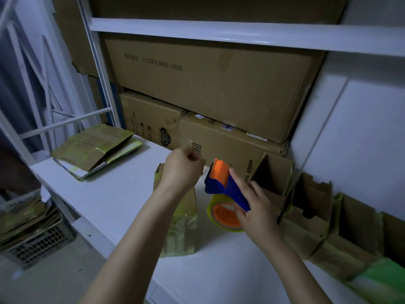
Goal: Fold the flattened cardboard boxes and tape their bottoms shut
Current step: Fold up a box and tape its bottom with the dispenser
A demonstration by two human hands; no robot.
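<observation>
1. The table [109, 194] bears flat boxes [94, 148] at its left end.
2. A folded box [179, 227] stands mid-table, below the left wrist.
3. The right hand [256, 207] grips the dispenser [221, 187] beside the box.
4. The left hand [182, 170] pinches the tape [205, 170] end.

Top of the stack, the big carton [208, 88] carries one dark printed line across its upper left face: a few characters too blurred to read, then "T/CZFA 0002-2020". Down a level, the left carton [151, 119] shows a swirling cloud logo and a row of small round marks, no legible words. Next to it, the middle carton [232, 148] has what looks like "24" at its top edge, white stickers too small to read, and bold Chinese characters down its front, not sharp enough to make out. Print on the flattened boxes [94, 148] on the counter [122, 194]: unreadable.
</observation>
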